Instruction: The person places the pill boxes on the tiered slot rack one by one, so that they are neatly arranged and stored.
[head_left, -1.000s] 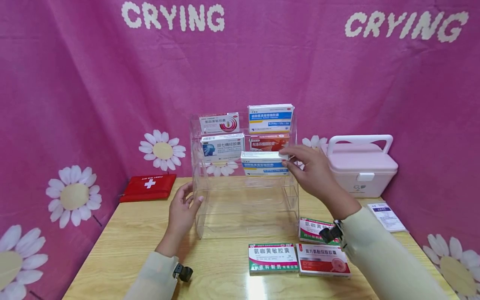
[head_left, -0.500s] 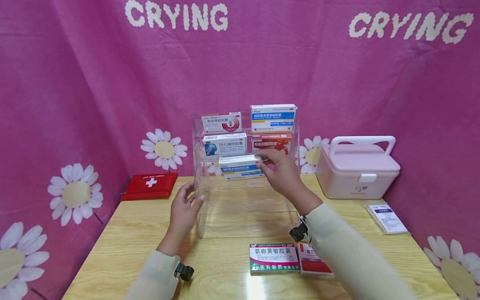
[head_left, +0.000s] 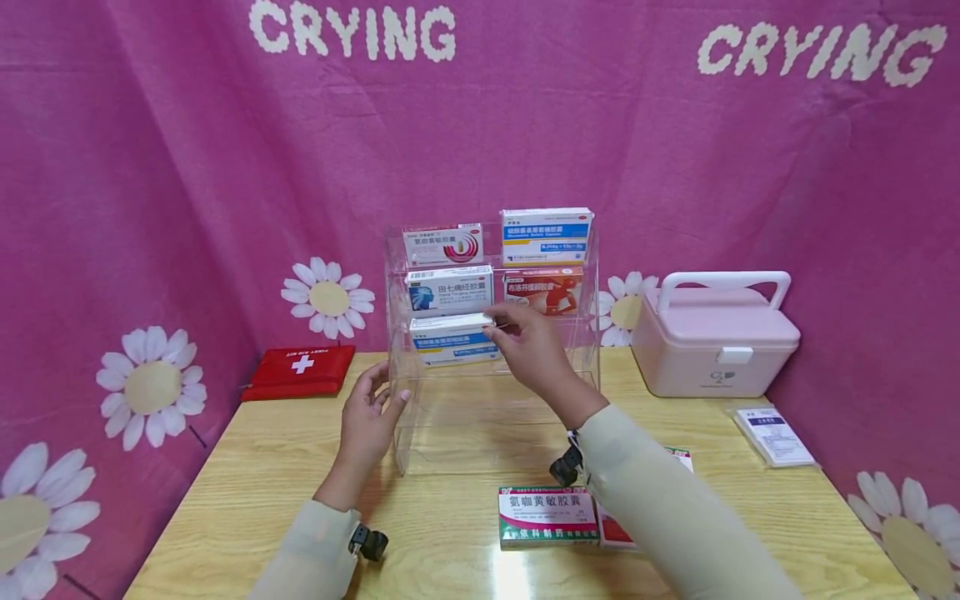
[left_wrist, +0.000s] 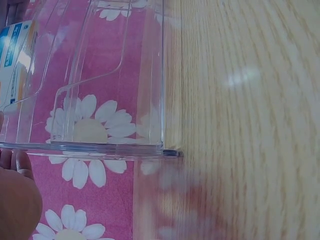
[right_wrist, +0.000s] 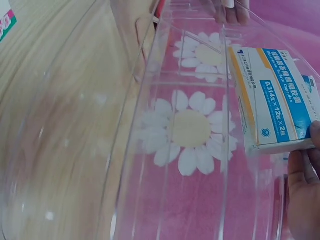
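A clear acrylic display rack [head_left: 465, 442] with stepped tiers stands on the wooden table. My right hand [head_left: 536, 350] pinches the right end of a white, blue and yellow medicine box [head_left: 452, 343], between thumb and fingers. That medicine box [right_wrist: 272, 95] sits slightly tilted at the left of the rack's third tier, below a white box with a blue head picture [head_left: 450, 290]. At the rack's left side panel, my left hand [head_left: 369, 423] holds the edge, thumb towards the front. In the left wrist view only part of the left hand [left_wrist: 17, 195] shows.
Upper tiers hold a pink-and-white box [head_left: 444, 245], a blue-and-white box [head_left: 547, 237] and a red box [head_left: 544, 292]. A green-and-white box [head_left: 548, 517] lies in front; others are partly under my right sleeve. Around stand a red first-aid pouch [head_left: 300, 372] and pink case [head_left: 716, 350].
My right hand has carried the blue-and-white medicine box leftward along the third tier and slightly down, uncovering the red box above. The left hand stays on the rack's side.
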